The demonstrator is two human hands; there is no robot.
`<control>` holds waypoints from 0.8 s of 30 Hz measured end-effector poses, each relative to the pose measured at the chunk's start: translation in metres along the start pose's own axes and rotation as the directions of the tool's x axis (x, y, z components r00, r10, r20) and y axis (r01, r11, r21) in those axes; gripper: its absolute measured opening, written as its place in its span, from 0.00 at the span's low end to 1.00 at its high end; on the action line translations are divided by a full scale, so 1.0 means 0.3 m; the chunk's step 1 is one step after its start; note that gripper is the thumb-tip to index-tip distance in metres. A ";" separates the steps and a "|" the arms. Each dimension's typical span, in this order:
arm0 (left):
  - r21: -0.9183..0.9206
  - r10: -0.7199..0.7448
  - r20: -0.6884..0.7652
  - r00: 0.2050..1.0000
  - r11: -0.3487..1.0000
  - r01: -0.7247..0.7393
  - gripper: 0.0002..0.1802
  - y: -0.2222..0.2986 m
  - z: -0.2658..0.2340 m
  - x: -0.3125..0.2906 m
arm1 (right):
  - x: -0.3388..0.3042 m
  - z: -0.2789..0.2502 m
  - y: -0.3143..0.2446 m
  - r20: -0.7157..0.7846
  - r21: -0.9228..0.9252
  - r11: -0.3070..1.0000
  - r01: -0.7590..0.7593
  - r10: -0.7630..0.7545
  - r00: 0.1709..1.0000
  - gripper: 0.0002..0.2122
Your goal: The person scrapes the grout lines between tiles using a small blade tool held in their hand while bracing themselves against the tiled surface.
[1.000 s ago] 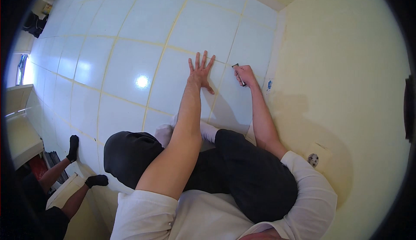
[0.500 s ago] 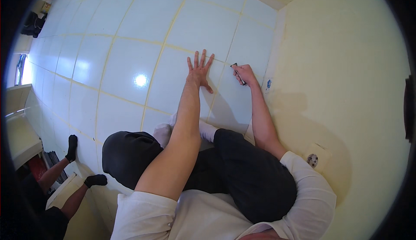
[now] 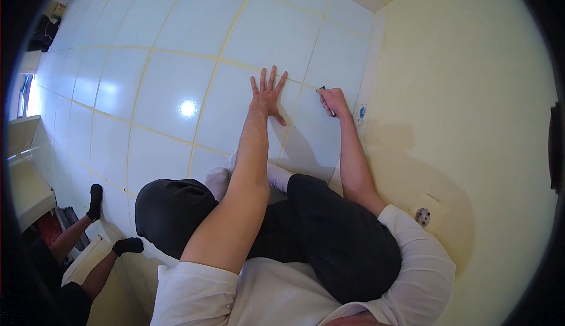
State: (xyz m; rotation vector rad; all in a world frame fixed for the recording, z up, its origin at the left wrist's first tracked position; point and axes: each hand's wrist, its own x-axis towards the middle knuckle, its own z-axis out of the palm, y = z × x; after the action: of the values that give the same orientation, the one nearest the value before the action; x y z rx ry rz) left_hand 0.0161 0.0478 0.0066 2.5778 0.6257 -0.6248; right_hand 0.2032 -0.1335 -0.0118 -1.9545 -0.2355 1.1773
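Note:
My left hand (image 3: pixel 267 100) lies flat on the pale blue tiled floor (image 3: pixel 176 85) with its fingers spread, holding nothing. Its fingertips reach the yellowish joint between tiles. To its right, close to the wall, my right hand (image 3: pixel 333 101) is closed round a slim dark hand tool (image 3: pixel 321 90). The tool's upper end pokes out by the thumb, at a tile joint, and its lower end shows beneath the fist. Its exact kind is too small to make out, and so is whether its tip touches the joint.
A cream wall (image 3: pixel 465 90) with a round socket (image 3: pixel 422 216) rises at my right. My bent legs in dark trousers (image 3: pixel 353 243) lie between my arms. At the lower left are another person's feet in black socks (image 3: pixel 128 246), beside cream furniture (image 3: pixel 29 190).
My right hand has shifted slightly right, toward the wall, along with the tool. My left hand stays spread on the same tile. The whole view has moved a little.

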 end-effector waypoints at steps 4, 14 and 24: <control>-0.005 0.001 0.008 1.000 1.000 -0.001 0.97 0.007 0.000 0.002 | 0.008 -0.001 0.004 0.023 0.002 1.000 0.025 -0.025 0.999 0.19; -0.012 0.010 0.020 1.000 1.000 -0.009 0.97 0.000 -0.002 -0.002 | 0.002 0.013 -0.004 0.014 0.012 0.999 0.030 -0.030 0.999 0.20; -0.015 0.006 0.014 1.000 1.000 -0.006 0.97 -0.006 0.000 -0.002 | 0.004 0.009 -0.006 -0.017 0.019 1.000 0.007 -0.007 1.000 0.19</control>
State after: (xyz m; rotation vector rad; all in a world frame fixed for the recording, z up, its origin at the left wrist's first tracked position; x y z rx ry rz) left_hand 0.0146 0.0490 0.0063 2.5580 0.6157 -0.6328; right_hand 0.2021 -0.1303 -0.0119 -1.9447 -0.2213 1.1544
